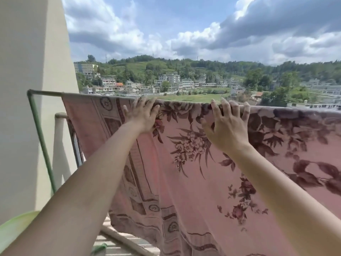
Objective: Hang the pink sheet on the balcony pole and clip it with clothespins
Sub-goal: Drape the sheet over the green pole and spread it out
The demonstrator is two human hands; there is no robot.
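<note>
The pink sheet (184, 172), printed with dark flowers and a patterned border, hangs draped over the balcony pole (46, 92), which shows bare only at its left end. My left hand (142, 115) lies flat on the sheet just below the pole, fingers straight and reaching its top edge. My right hand (227, 124) is spread on the cloth further right, with its fingers curled over the fold at the pole. No clothespins are in view.
A cream wall (31, 89) stands at the left, with a green slanted rod (42, 141) bracing the pole. A green basin rim (16, 228) shows at the bottom left. Beyond the pole is open air above a town and hills.
</note>
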